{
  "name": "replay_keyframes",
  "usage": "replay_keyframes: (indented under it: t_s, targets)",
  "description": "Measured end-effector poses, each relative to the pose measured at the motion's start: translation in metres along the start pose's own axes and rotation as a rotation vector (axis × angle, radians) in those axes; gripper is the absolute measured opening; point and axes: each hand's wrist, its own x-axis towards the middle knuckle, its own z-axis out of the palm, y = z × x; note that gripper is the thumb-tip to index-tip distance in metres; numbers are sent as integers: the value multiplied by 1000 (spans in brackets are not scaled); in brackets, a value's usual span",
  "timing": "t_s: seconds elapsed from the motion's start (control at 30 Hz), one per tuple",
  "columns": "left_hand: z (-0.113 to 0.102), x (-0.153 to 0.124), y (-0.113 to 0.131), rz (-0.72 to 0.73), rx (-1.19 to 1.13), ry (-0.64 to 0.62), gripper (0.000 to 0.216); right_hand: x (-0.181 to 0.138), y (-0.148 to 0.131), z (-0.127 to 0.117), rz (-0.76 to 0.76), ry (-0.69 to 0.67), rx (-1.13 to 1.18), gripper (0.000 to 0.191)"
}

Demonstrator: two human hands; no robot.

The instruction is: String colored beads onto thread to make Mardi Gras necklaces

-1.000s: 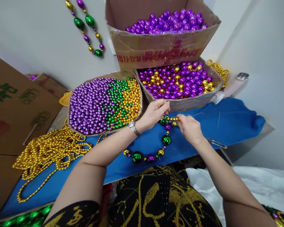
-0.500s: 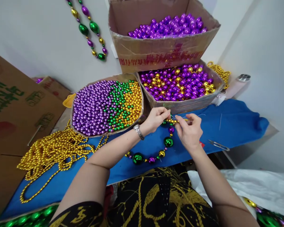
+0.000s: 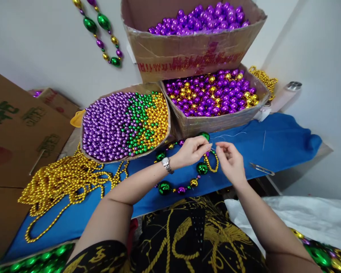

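Observation:
My left hand (image 3: 193, 150), a watch (image 3: 167, 165) on its wrist, pinches clear thread near the fingertips. Just to its right, my right hand (image 3: 229, 158) also has its fingers pinched on the thread, fingertips a small gap from the left ones. Loose thread (image 3: 233, 134) trails over the cloth behind them. Under the hands hangs or lies a small loop of gold beads (image 3: 215, 163); I cannot tell which. A necklace of green, purple and gold beads (image 3: 165, 187) curves across the blue cloth (image 3: 147, 201), partly hidden by my left hand and forearm.
Behind the hands stand a box of small beads (image 3: 170, 132), a box of purple and gold beads (image 3: 216, 123) and a raised box (image 3: 193, 57). Gold strands (image 3: 59, 182) lie left. Thread snips (image 3: 262, 169) and a bottle (image 3: 287, 96) are right; a finished-looking necklace (image 3: 104, 22) hangs on the wall.
My hands have shifted slightly, and the gold bead strand held between them now droops as a loop below. The red bit by my right hand is out of sight. The view has tilted slightly.

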Motion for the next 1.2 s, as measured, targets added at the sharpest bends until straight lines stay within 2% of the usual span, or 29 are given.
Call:
replay_keyframes:
  t_s: [0.07, 0.13, 0.23, 0.27, 0.33, 0.4, 0.43, 0.53, 0.6, 0.7, 0.87, 1.03, 1.2]
  targets:
    - [-1, -14, -7, 40, 70, -21, 30, -11, 10, 10, 84, -9, 89, 25]
    - [-2, -29, -16, 53, 98, -28, 29, -28, 18, 18, 93, -11, 97, 24]
    - [0, -47, -30, -5, 79, 32, 29, -51, 20, 24, -77, 179, -8, 19]
    - [0, -51, -33, -36, 63, 64, 30, -57, 19, 26, -148, 193, -52, 21]
    - [1, -57, -37, -78, 37, 112, 31, -62, 16, 30, -186, 60, -90, 19]
    - [3, -60, -39, -59, 36, 121, 29, -60, 14, 38, -44, -106, -20, 20]
    - [4, -61, -40, -30, 46, 115, 27, -56, 14, 43, 64, -138, 57, 24]
    - [6, -66, -45, 63, 101, 82, 24, -43, 13, 62, 334, -120, 341, 33]
    - [6, -70, -49, 88, 138, 57, 24, -35, 13, 71, 416, -109, 474, 33]
    - [4, -76, -54, 72, 139, 54, 23, -26, 10, 78, 422, -97, 577, 33]
    - [3, -83, -57, -62, -73, 225, 24, -12, 10, 75, 387, -143, 663, 35]
    - [3, -89, -71, -251, -312, 269, 35, 0, 24, 77, 369, -213, 652, 37]
    - [-8, -92, -93, -331, -453, 274, 37, 3, 46, 82, 309, -337, 554, 33]
